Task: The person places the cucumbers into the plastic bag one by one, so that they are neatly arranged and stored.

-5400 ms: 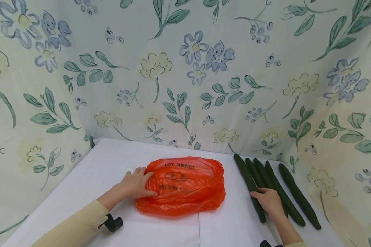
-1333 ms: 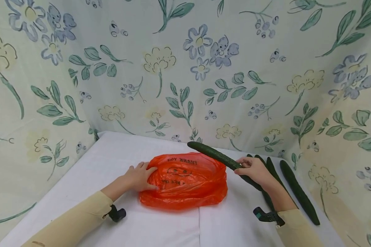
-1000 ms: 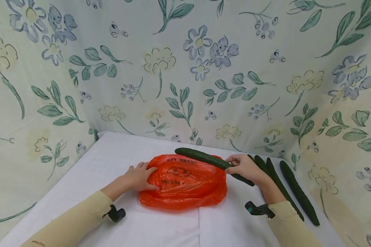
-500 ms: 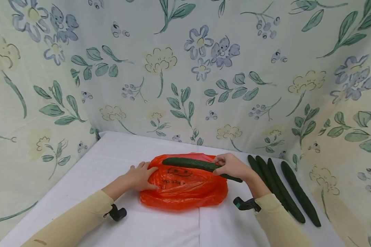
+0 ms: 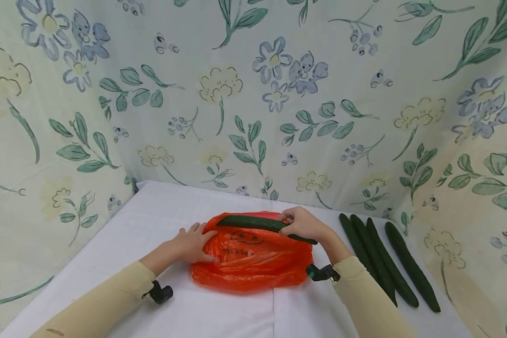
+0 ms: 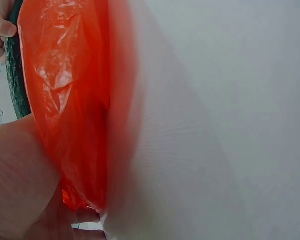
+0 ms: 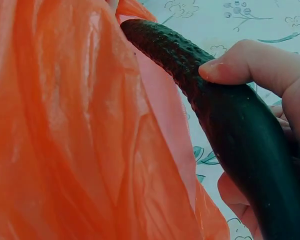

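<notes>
My right hand grips a long dark green cucumber near its right end, thumb on one side and fingers curled round the other. The cucumber lies lengthwise along the far rim of a red plastic bag with black print. In the right wrist view, the tip of the cucumber meets the bag's edge, with a paler layer of the bag beside it. How far it is inside, I cannot tell. My left hand rests on the bag's left end, fingers spread; its fingertips are partly hidden in the left wrist view.
Several more cucumbers lie side by side at the right of the white-covered table, one a little apart from the others. Floral cloth hangs behind and at both sides of the table.
My right hand took the leftmost cucumber from the row, turned it nearly sideways, carried it left over the bag and brought it to the far rim. The left hand stayed on the bag.
</notes>
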`<state>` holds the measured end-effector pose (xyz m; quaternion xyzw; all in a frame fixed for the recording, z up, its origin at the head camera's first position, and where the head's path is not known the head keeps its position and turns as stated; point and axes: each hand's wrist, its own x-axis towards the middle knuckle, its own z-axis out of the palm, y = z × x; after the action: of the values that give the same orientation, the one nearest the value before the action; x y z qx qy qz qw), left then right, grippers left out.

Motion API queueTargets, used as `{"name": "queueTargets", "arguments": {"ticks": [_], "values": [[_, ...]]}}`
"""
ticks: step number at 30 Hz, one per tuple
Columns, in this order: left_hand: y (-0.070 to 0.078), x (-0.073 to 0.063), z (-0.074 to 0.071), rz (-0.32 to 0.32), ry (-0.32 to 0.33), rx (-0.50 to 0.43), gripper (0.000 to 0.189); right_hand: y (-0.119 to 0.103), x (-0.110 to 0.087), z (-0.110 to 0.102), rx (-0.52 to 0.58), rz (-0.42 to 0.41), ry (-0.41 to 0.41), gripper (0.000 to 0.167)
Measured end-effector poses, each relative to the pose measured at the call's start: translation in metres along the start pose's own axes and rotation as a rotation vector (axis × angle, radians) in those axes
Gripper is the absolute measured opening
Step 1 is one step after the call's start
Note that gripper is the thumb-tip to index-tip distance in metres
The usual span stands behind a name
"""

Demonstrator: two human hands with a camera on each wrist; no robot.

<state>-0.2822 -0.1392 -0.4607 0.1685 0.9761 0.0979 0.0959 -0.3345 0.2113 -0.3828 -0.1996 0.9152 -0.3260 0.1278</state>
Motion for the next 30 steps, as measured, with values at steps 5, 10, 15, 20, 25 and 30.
{"name": "queueTargets", "arguments": {"ticks": [5,10,15,20,25,30], "values": [[0.001,0.0,-0.001,0.003,-0.002,0.001,0.092,-0.001,0.005,0.002,-0.011,-0.029,-0.004,0.018],[0.001,0.0,-0.002,-0.009,-0.005,0.003,0.093,-0.001,0.011,0.001,-0.028,-0.057,-0.006,0.017],[0.001,-0.001,-0.004,-0.01,-0.013,0.007,0.094,0.0,0.016,0.002,-0.054,-0.046,-0.02,0.02],[0.001,-0.001,-0.003,-0.014,-0.018,0.009,0.094,0.01,0.022,0.004,-0.08,-0.021,-0.065,0.025],[0.001,-0.004,-0.003,-0.016,-0.021,-0.006,0.093,0.025,0.023,0.011,-0.064,0.031,-0.103,0.029],[0.003,-0.006,-0.002,-0.012,-0.019,-0.006,0.091,0.036,0.024,0.018,-0.102,0.05,-0.132,0.033]]}}
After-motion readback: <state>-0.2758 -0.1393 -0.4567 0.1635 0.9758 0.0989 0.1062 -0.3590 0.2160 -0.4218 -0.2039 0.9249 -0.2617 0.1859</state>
